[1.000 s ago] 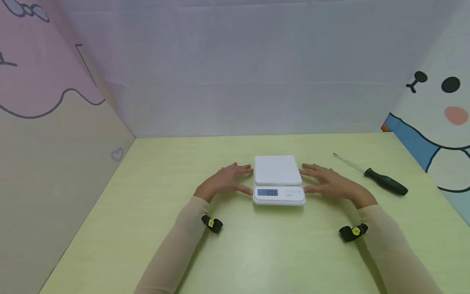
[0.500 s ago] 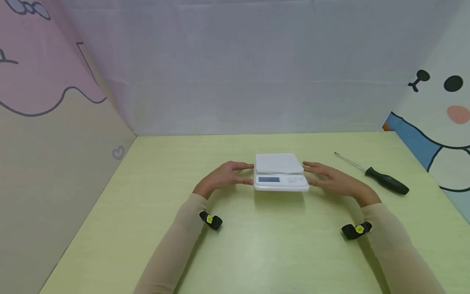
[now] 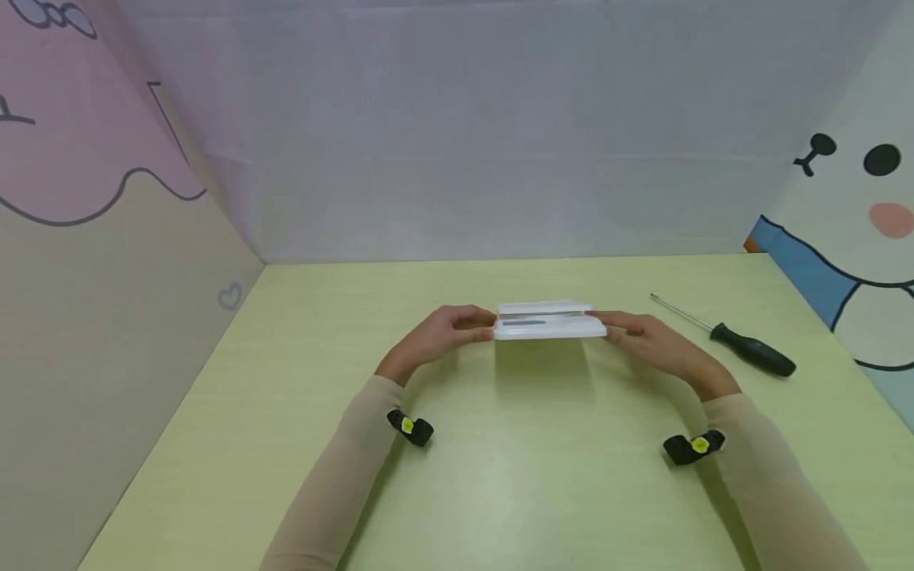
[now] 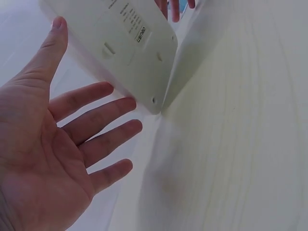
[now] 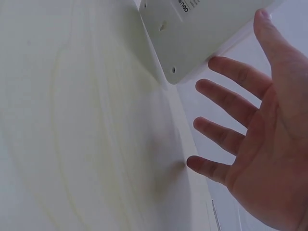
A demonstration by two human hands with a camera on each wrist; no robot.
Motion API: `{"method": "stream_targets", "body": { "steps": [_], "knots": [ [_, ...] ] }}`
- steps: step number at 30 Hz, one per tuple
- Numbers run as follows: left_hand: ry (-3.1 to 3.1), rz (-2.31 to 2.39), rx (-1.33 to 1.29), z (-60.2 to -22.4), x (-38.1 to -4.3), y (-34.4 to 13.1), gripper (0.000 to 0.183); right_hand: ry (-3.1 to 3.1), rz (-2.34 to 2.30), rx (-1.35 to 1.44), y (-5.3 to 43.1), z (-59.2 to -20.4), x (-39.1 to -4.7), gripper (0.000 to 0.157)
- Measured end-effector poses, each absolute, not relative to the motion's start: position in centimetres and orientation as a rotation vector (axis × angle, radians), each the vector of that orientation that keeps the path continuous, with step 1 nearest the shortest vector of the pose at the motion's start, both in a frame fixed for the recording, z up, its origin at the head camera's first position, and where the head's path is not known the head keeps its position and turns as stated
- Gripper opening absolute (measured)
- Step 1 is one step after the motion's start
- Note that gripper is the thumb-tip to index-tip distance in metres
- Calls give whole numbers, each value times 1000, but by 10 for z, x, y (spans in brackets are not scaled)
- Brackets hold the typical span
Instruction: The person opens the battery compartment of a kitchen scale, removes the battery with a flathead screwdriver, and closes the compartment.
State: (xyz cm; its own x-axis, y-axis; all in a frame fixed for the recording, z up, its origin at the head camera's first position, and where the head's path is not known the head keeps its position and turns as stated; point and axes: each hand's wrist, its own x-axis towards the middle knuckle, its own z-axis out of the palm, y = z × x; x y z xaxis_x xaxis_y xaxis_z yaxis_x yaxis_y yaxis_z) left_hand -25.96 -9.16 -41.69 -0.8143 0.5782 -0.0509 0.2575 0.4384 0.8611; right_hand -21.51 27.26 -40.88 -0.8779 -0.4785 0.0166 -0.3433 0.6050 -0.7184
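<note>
The scale [image 3: 550, 327] sits between the fingertips of the left hand [image 3: 437, 339] and the right hand [image 3: 650, 342], its near edge tipped up and its far edge apparently resting on the table [image 3: 457, 484]. That far edge probably acts as a hinge, so the hands need carry only part of the weight.

Neither hand is clenched: the fingers are fairly straight and spread, bearing on opposite sides of the scale rather than wrapping it. The left thumb [image 4: 52, 45] and right thumb [image 5: 269, 36] are at the sides toward the raised edge, with the index fingertips farther along, a spread that likely keeps the tilt level. Ring and little fingers stand off, seemingly not needed.

Tilted so, the underside, with its label [image 4: 137, 25], faces the palms. Beyond the right fingers, beside that hand and well apart from its fingertips, a screwdriver [image 3: 753, 350] lies untouched.
</note>
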Motion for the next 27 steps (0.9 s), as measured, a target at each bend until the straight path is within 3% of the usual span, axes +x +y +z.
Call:
{"method": "stream_targets", "body": {
  "steps": [8,27],
  "knots": [
    [2476,1378,710,-421,-258,-86,38,2663,-1215,-538,268,-408,-216,38],
    [2597,1483,674,-422,-255,-73,25,2729,-1428,-389,252,-408,-216,47]
  ]
}}
